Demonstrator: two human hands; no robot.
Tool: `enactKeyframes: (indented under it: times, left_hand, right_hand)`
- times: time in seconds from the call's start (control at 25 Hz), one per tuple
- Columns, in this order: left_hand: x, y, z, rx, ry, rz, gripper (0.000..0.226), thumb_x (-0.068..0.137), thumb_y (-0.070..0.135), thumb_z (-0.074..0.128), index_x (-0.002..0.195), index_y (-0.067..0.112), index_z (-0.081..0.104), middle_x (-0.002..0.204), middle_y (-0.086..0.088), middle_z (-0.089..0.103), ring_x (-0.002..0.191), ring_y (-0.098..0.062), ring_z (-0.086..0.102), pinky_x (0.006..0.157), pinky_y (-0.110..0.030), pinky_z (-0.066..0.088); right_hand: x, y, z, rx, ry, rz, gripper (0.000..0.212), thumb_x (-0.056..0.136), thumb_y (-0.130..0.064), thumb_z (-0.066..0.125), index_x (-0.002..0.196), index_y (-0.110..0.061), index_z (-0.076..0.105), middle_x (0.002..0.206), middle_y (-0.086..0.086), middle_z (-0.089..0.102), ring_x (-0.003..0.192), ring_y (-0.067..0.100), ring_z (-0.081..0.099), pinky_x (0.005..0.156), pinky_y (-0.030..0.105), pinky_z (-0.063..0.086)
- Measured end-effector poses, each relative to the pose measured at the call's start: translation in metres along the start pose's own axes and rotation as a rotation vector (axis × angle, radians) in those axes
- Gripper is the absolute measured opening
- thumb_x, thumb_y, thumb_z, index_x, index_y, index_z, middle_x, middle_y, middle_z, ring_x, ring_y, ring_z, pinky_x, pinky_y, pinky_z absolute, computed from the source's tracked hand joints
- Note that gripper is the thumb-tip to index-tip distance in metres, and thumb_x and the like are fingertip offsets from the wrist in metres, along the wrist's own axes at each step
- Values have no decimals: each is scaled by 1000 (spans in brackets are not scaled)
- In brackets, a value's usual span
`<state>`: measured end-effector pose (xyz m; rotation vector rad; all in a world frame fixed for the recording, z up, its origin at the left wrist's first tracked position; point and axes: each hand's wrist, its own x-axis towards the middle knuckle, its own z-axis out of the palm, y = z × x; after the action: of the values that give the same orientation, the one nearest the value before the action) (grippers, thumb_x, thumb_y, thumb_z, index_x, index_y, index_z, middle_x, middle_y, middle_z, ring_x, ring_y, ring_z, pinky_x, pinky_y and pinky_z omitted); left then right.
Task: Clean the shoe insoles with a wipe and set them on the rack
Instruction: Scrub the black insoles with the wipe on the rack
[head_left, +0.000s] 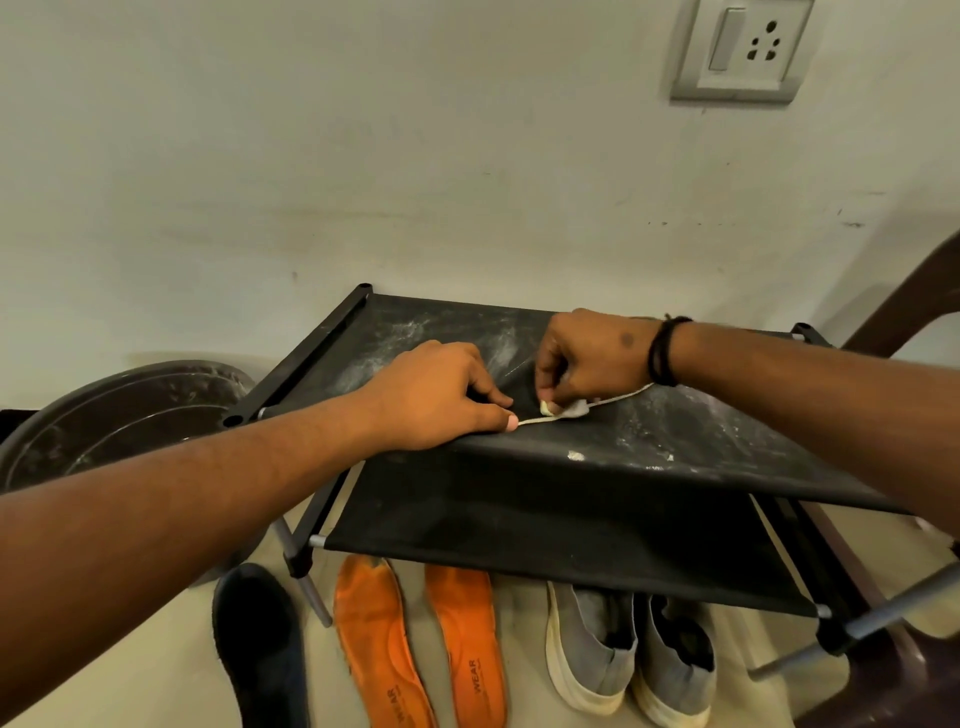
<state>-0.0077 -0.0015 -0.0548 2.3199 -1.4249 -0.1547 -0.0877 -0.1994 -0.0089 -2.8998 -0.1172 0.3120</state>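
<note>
A black fabric shoe rack (675, 441) stands against the wall. On its top shelf lies a dark insole (519, 389) with a pale edge, seen nearly edge-on between my hands. My left hand (441, 395) pinches the insole's near end with thumb and fingers. My right hand (587, 358) grips a small crumpled white wipe (574, 410) and presses it onto the insole. On the floor in front of the rack lie a black insole (260, 649) and two orange insoles (374, 649) (470, 644), side by side.
A pair of grey slip-on shoes (623, 654) sits on the floor under the rack's lower shelf (545, 525). A dark round basin (104, 415) stands to the left, and a brown plastic chair (904, 322) to the right. A wall socket (743, 49) is high on the wall.
</note>
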Motion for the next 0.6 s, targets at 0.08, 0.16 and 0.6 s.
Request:
enactKeyframes:
  times: [0.08, 0.16, 0.6]
  left_hand:
    - [3, -1, 1, 4, -4, 3, 31, 85, 56, 69, 109, 37, 78, 102, 13, 60, 94, -9, 60, 87, -42, 53]
    - [6, -2, 1, -6, -10, -4, 31, 85, 55, 69, 108, 36, 78, 101, 13, 61, 93, -8, 60, 87, -42, 53]
    - [5, -4, 2, -31, -5, 12, 29, 84, 56, 70, 105, 38, 79, 101, 12, 63, 92, -8, 62, 85, -42, 54]
  right_hand:
    - [-3, 0, -2, -24, -42, -1, 6, 82, -18, 73, 79, -22, 77, 80, -10, 74, 77, 6, 68, 71, 23, 56]
    - [9, -1, 2, -96, 56, -10, 7, 83, -17, 71, 81, -19, 77, 82, -6, 74, 78, 9, 67, 73, 25, 55]
    - [9, -9, 1, -46, 15, -52, 12, 82, -14, 68, 77, -19, 76, 73, -11, 72, 74, 6, 67, 70, 23, 55]
